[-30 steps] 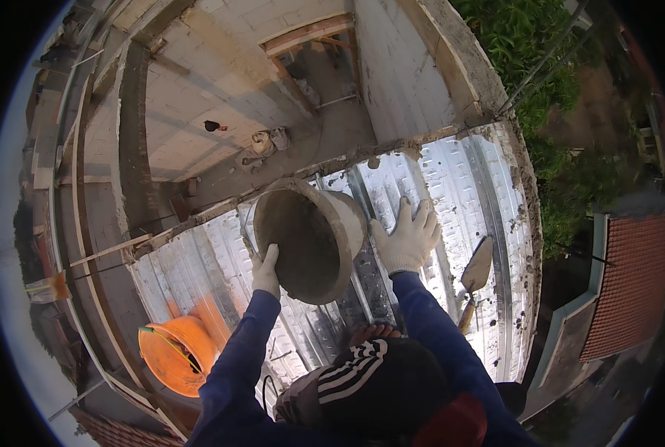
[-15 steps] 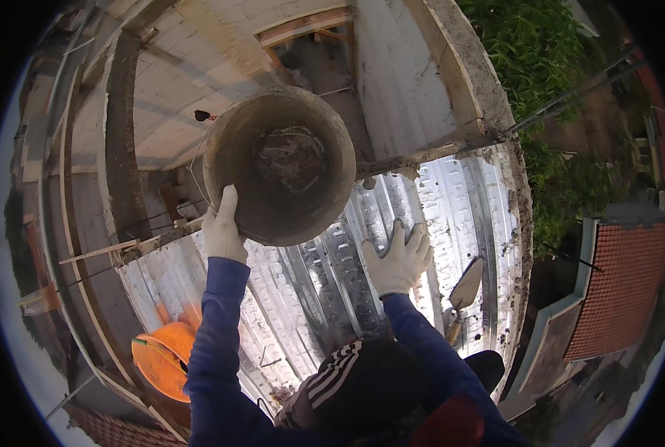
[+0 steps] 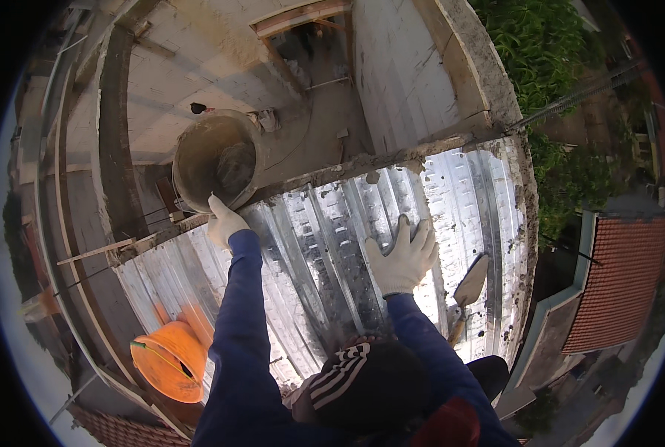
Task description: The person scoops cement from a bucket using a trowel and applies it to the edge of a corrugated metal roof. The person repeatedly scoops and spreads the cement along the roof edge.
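Closest in, a round orange plastic bucket (image 3: pixel 170 361) is sitting on the L, & a leaf-shaped steel trowel (image 3: pixel 471 280) w/ a slim handle is lying on the R of a shiny, ribbed silver metal deck (image 3: pixel 332 257). Farther up, the R hand (image 3: pixel 403 257), in a white cloth glove, seems to be resting on the deck, prob. propping the body; its fingers are spreading wide & its grip is holding nothing. Leaning on a flat, clean spot is prob. best, b/c the ribs are looking bumpy.

Next, the L hand (image 3: pixel 226 225), gloved the same, is grasping the near rim of a big round gray bucket (image 3: pixel 215 162), thumb showing, other fingers hiding. The gray bucket is hanging past the rough gray concrete edge (image 3: pixel 347 168), over the room below; can't tell if it's touching. Its mouth is facing the head, & a pale patch is showing inside. Only one hand is holding it, so squeezing tight & moving slow are prob. mattering most; slipping could be dropping it. Way down, a pale block wall (image 3: pixel 191 67) is standing.
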Motion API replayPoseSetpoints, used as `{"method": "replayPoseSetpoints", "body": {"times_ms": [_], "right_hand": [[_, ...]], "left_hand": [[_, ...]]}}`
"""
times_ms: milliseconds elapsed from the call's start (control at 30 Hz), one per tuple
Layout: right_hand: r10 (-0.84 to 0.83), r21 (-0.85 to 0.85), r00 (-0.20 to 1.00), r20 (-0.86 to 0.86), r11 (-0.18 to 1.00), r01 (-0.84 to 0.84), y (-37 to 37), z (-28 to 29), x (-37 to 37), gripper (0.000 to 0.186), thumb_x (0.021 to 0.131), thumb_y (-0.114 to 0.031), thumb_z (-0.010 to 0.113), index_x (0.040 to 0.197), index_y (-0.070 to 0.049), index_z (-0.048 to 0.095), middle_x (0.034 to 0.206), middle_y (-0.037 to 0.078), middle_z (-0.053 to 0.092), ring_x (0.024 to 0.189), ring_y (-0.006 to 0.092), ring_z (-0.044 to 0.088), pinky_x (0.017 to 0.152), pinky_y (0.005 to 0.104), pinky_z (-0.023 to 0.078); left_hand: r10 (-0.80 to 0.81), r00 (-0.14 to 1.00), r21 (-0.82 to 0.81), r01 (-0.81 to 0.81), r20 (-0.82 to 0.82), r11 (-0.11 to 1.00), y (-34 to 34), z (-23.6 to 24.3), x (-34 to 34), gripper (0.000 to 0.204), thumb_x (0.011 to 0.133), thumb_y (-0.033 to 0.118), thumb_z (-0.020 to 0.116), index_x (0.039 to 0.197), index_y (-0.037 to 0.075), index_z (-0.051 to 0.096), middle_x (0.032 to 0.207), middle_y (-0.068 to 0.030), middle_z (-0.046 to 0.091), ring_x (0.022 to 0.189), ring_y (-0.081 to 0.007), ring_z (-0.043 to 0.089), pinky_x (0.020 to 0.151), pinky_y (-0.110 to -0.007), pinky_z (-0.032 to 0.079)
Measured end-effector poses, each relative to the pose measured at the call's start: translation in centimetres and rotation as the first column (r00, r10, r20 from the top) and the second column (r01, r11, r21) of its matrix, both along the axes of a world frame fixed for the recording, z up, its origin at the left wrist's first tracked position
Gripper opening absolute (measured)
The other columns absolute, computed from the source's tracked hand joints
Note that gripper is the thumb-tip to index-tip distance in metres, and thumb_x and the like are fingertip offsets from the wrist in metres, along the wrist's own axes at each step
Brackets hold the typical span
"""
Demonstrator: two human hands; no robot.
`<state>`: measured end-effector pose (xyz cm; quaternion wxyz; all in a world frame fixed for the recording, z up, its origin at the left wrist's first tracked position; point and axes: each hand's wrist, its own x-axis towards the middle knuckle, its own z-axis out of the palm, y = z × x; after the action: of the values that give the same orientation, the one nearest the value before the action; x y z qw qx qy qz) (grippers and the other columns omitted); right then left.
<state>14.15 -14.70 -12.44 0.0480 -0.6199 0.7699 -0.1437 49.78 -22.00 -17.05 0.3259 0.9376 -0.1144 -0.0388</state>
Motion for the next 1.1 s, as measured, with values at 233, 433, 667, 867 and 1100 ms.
{"method": "replayPoseSetpoints", "body": {"times_ms": [233,433,667,867,1100], "right_hand": [[0.000,0.064,0.999,-0.048,0.998,0.003,0.5,-1.0,0.4,0.086,0.082,-0.059,0.086,0.150,-0.009,0.072,0.161,0.033,0.058,0.147,0.0583,0.054,0.122,0.0722,0.041],[0.003,0.101,0.999,-0.036,0.995,0.001,1.1,-1.5,0.6,0.089,0.080,-0.056,0.087,0.150,-0.005,0.071,0.162,0.034,0.054,0.151,0.0564,0.048,0.125,0.0733,0.036],[0.012,0.204,0.999,-0.050,0.979,-0.002,0.6,-1.7,0.1,0.093,0.080,-0.059,0.087,0.156,-0.007,0.067,0.167,0.032,0.048,0.155,0.0546,0.044,0.124,0.0728,0.036],[0.040,0.189,0.996,-0.081,0.982,-0.024,0.3,-1.9,0.4,0.094,0.081,-0.057,0.086,0.157,-0.004,0.066,0.169,0.035,0.045,0.153,0.0561,0.045,0.123,0.0731,0.036],[0.040,0.294,0.996,-0.079,0.956,-0.015,-0.2,-1.5,1.1,0.097,0.084,-0.058,0.087,0.159,-0.002,0.063,0.172,0.034,0.039,0.157,0.0559,0.040,0.126,0.0726,0.032]], "left_hand": [[-0.068,0.997,0.122,0.062,0.048,0.991,-1.5,1.2,-1.9,0.073,0.113,0.063,0.052,0.131,0.000,0.083,0.125,-0.0252,0.085,0.120,-0.0486,0.076,0.115,-0.054,0.051],[-0.062,0.998,0.143,0.062,-0.006,0.988,-2.2,1.6,-1.9,0.075,0.113,0.062,0.051,0.125,-0.005,0.083,0.119,-0.0305,0.083,0.114,-0.0516,0.077,0.106,-0.059,0.055],[-0.055,0.998,0.256,0.047,0.023,0.966,-3.2,1.2,-1.8,0.072,0.111,0.057,0.051,0.121,-0.007,0.084,0.121,-0.0336,0.081,0.118,-0.0536,0.074,0.108,-0.061,0.054],[-0.052,0.999,0.221,0.047,0.015,0.974,-3.1,0.4,-1.4,0.074,0.112,0.059,0.052,0.126,-0.006,0.082,0.119,-0.0310,0.083,0.114,-0.0515,0.078,0.103,-0.058,0.059],[-0.042,0.999,0.198,0.040,0.007,0.979,-3.2,0.6,-1.0,0.072,0.112,0.058,0.053,0.127,-0.007,0.081,0.124,-0.0321,0.082,0.117,-0.0527,0.077,0.104,-0.057,0.059]]}}
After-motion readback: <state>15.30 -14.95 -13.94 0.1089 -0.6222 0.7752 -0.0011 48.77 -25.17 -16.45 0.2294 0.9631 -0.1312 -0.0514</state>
